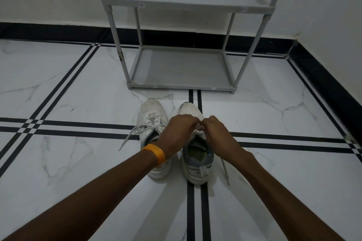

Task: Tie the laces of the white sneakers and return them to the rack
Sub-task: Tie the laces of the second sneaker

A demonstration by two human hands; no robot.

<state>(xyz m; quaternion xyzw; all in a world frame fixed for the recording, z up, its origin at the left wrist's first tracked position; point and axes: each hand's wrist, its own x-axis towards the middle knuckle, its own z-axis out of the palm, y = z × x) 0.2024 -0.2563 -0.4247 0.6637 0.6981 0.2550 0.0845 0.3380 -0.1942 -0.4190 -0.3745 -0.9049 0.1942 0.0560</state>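
Observation:
Two white sneakers stand side by side on the floor, toes pointing at the rack. The left sneaker [150,112] has loose laces [128,138] trailing to the left. Over the tongue of the right sneaker [196,159] my left hand [179,130] and my right hand [216,133] meet, fingers pinched on its laces; the knot itself is hidden under them. One loose lace end [226,172] hangs down that shoe's right side. The grey shoe rack [183,85] stands just beyond the toes, with bare shelves.
The floor is white marble tile with black stripes [191,201]. A white wall with a black skirting [58,32] runs behind the rack, and a second wall closes the right side [333,88]. An orange bangle [155,153] sits on my left wrist.

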